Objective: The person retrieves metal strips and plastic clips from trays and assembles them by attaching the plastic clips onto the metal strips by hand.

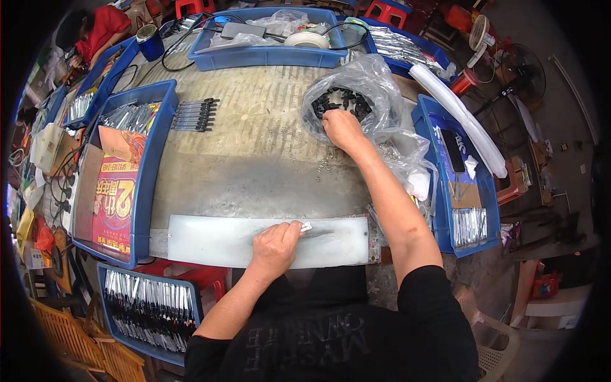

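Observation:
My left hand [275, 247] rests on a pale smudged board [210, 240] at the table's near edge, fingers closed on a small silvery part [306, 226]. My right hand [342, 129] reaches forward into a clear plastic bag [375, 83] holding several small black parts [337, 102]; what its fingers grip is hidden. A few small metal bits [326, 162] lie scattered on the table just below that hand. A row of black pens [194, 114] lies at the table's far left.
Blue trays ring the worn table [254, 172]: one on the left [150, 172] with a red booklet, one at the back [267, 56] with cables and tape, one on the right [439, 216] with packaged pieces. Another tray [108, 299] sits low left. A person in red [98, 28] sits far left.

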{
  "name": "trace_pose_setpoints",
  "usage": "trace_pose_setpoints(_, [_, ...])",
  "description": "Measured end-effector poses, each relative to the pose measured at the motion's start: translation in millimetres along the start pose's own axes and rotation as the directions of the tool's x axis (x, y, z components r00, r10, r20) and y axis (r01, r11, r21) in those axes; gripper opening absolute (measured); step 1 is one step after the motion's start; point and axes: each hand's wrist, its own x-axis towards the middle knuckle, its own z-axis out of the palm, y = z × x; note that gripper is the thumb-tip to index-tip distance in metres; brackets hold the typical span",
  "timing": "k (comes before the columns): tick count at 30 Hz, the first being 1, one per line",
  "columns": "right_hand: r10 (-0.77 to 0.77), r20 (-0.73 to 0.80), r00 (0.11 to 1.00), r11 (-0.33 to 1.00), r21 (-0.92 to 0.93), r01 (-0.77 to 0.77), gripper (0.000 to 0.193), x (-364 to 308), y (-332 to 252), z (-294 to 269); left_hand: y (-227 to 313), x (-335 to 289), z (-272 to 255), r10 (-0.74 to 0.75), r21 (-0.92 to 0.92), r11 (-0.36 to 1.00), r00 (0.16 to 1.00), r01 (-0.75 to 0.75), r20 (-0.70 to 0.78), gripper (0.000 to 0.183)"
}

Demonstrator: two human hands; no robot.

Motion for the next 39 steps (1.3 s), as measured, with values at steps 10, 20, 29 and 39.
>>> trace_pose_setpoints(10, [0.007,0.24,0.971,1.0,-0.02,-0.002,0.017,5,-6,-8,0,-1,-1,-0.023,-0.063,0.998,1.0,0.022,-0.004,0.013])
trace_pose_setpoints(20, [0.205,-0.092,0.974,0.828,0.548,-0.123,0.019,-34,-4,-41,0,0,-1,-0.002,-0.081,0.997,0.998,-0.003,-0.068,0.015])
trace_pose_setpoints(29, [0.235,0.178,0.956,0.233,0.944,-0.233,0.014,-143,-51,-60,8,-1,-8,0.012,-0.084,0.996,0.997,-0.019,-0.083,0.011])
trace_pose_setpoints(39, [0.317,0.237,0.918,0.079,0.958,-0.274,0.017,-199,-86,-51,27,-4,-25,0.068,-0.041,0.997,0.996,-0.07,-0.057,0.012])
